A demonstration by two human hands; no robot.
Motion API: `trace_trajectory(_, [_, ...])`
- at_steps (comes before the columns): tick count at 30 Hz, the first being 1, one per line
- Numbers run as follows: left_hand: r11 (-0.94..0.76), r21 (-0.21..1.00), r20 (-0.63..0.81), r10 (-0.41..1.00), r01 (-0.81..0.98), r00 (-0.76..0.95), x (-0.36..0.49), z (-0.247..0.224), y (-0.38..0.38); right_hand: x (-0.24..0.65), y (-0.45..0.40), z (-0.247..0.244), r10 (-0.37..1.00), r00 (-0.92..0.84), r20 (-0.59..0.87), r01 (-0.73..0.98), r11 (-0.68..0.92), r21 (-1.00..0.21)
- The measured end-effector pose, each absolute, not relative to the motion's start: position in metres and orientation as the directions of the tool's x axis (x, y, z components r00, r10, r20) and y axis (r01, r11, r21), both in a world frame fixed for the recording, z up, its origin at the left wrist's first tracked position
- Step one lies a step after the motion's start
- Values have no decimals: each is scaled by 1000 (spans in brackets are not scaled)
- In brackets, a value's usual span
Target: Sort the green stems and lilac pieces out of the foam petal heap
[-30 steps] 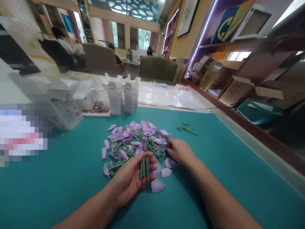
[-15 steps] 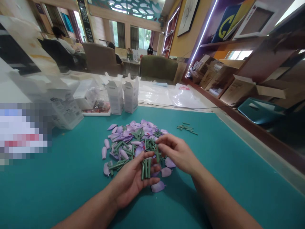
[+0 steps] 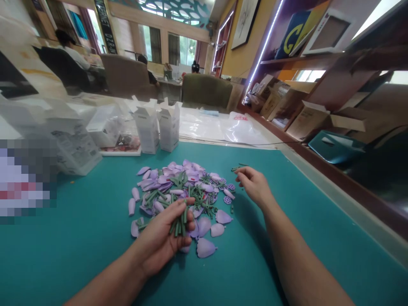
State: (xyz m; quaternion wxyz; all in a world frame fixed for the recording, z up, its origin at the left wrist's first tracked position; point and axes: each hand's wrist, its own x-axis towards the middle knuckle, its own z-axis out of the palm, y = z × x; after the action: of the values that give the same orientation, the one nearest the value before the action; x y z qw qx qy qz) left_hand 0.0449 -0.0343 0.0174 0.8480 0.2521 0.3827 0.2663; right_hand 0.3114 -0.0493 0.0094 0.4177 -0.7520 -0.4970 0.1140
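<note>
Several short green stems (image 3: 180,225) lie in my left hand (image 3: 167,238), whose fingers curl round them above the near side of the pile. My right hand (image 3: 251,182) is to the right of the pile, over a few green stems (image 3: 240,166) on the mat; its fingers are bent, and whether they pinch a stem is too small to tell. The pile holds lilac petal pieces (image 3: 205,247), green star-shaped pieces (image 3: 180,180) and more green stems. Small lilac wheel-shaped pieces (image 3: 227,199) sit at its right edge.
The parts rest on a green mat (image 3: 306,229). Two white boxes (image 3: 169,127) with open flaps stand at its far edge, beside clear packaging (image 3: 75,148). Shelves with cardboard boxes (image 3: 307,121) line the right. People sit at tables behind chairs (image 3: 207,91).
My right hand has moved right and away from my left hand to the separate stems. My left hand has shifted slightly left, its fingers more curled. The view has turned a little right.
</note>
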Motion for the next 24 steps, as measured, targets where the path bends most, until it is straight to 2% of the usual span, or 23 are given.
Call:
trace_trajectory(5, [667, 672, -448, 712, -322, 541, 38, 23, -23, 296, -48, 8, 903, 360, 236, 765, -140, -628])
trace_trajectory(10, [659, 650, -455, 736, -378, 501, 35, 26, -18, 274, -51, 11, 946, 255, 202, 843, -114, -526])
trace_trajectory(16, [588, 677, -429, 804, -442, 411, 34, 29, -13, 251, -50, 3, 976, 118, 182, 877, -17, -480])
trace_trajectory(24, [656, 674, -479, 738, -339, 475, 40, 20, -28, 229, -34, 1, 980, -68, 190, 924, 133, -358])
